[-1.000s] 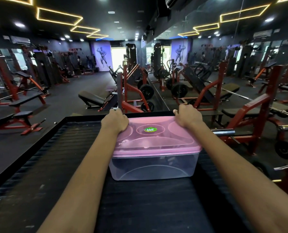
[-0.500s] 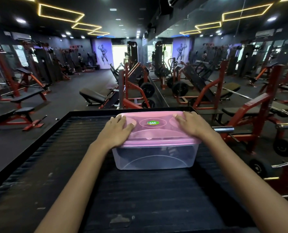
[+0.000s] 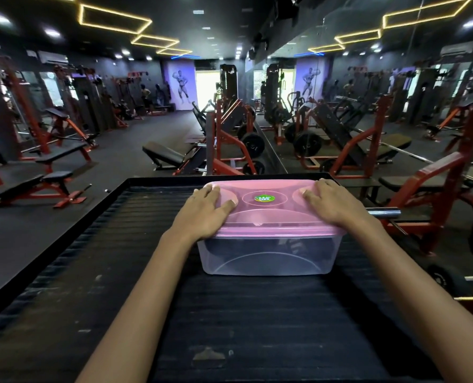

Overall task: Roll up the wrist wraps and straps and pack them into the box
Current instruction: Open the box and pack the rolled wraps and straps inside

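My left hand (image 3: 205, 214) and right hand (image 3: 330, 205) press flat, fingers straight, on the pink lid (image 3: 268, 214) of the box (image 3: 268, 255), at twelve o'clock on the black ribbed platform (image 3: 119, 272); red gym benches (image 3: 39, 186) stand at ten.

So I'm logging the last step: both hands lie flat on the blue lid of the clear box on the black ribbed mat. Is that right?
Not quite: the lid is pink, not blue, as the head view shows. The rest holds: the left hand and right hand lie flat on it, and the clear box stands on the black ribbed mat.
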